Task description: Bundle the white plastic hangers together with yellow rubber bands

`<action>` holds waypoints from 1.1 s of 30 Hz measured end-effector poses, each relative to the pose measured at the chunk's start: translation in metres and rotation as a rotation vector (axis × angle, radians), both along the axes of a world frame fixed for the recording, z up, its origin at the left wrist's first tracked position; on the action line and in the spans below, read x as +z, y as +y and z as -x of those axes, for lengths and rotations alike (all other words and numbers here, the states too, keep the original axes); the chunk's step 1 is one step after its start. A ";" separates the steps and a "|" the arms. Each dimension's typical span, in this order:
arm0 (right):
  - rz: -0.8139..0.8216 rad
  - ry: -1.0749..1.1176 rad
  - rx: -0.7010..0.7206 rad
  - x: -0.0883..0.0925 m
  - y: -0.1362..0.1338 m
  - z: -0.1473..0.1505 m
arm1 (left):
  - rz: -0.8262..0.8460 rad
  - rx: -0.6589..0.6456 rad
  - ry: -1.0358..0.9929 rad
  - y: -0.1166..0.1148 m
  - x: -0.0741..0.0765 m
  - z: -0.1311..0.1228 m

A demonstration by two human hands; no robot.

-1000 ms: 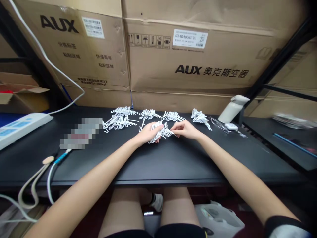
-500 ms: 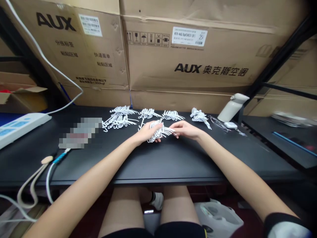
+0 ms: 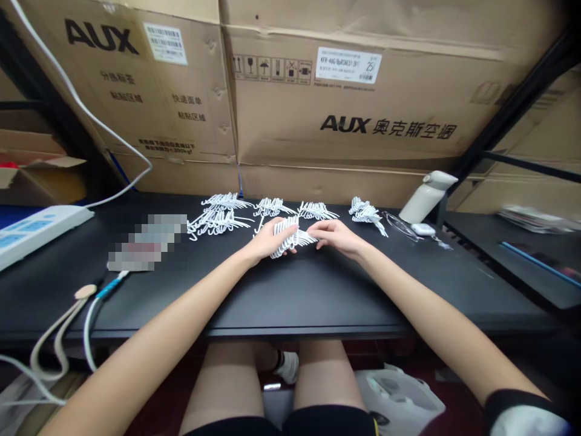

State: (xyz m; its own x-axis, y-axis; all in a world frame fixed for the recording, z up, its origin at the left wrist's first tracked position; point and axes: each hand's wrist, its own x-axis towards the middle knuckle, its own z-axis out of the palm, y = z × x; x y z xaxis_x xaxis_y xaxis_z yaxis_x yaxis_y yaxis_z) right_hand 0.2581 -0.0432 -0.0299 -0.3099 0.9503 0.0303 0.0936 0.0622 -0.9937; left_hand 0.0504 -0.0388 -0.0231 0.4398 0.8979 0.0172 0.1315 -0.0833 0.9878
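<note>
My left hand [image 3: 269,240] is wrapped round a bundle of white wire hooks [image 3: 285,237], held just above the black tabletop with the thumb across the top. From the right side, the fingertips of my right hand [image 3: 333,235] pinch at the straight ends of that same bundle. Behind my hands lie more bunches of white hooks: a larger double heap [image 3: 218,221] at the left, two bunches [image 3: 272,207] in the middle and one bunch [image 3: 364,213] at the right. A few loose hook ends show by my left thumb, partly hidden.
On the black table [image 3: 318,303], a blurred-out device [image 3: 147,245] with a cable and a white power strip [image 3: 43,233] are at the left. At the right stand a tilted cream bottle [image 3: 426,197], glasses [image 3: 399,224] and a small white case [image 3: 423,230]. Large cardboard boxes [image 3: 290,139] wall the back.
My right fingertips have shifted slightly left and up along the hook ends. The bundle in my left hand has tilted a little, with its hooks lying closer together.
</note>
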 end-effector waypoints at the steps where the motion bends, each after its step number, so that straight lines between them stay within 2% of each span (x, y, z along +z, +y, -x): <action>1: -0.029 -0.031 -0.007 0.000 -0.001 0.001 | -0.011 -0.002 0.003 0.000 0.000 0.000; 4: -0.106 -0.101 -0.031 0.002 -0.004 0.005 | -0.040 -0.023 0.020 0.000 0.002 0.001; 7: -0.146 -0.127 0.005 0.004 -0.007 0.009 | -0.039 -0.047 0.048 0.000 0.003 0.002; 15: -0.087 -0.162 0.177 0.000 -0.013 0.012 | -0.041 -0.121 0.036 -0.002 -0.003 0.000; 21: -0.092 -0.137 0.180 0.001 -0.015 0.012 | -0.049 -0.112 0.010 -0.004 -0.001 -0.001; 24: -0.036 -0.082 0.158 0.001 -0.015 0.013 | -0.050 -0.097 0.009 -0.004 0.000 -0.001; 30: 0.206 0.092 0.100 -0.002 -0.012 0.016 | -0.014 -0.123 -0.034 -0.004 0.001 -0.001; 33: 0.272 0.130 0.100 -0.003 -0.010 0.016 | -0.028 -0.132 -0.034 -0.004 0.001 -0.001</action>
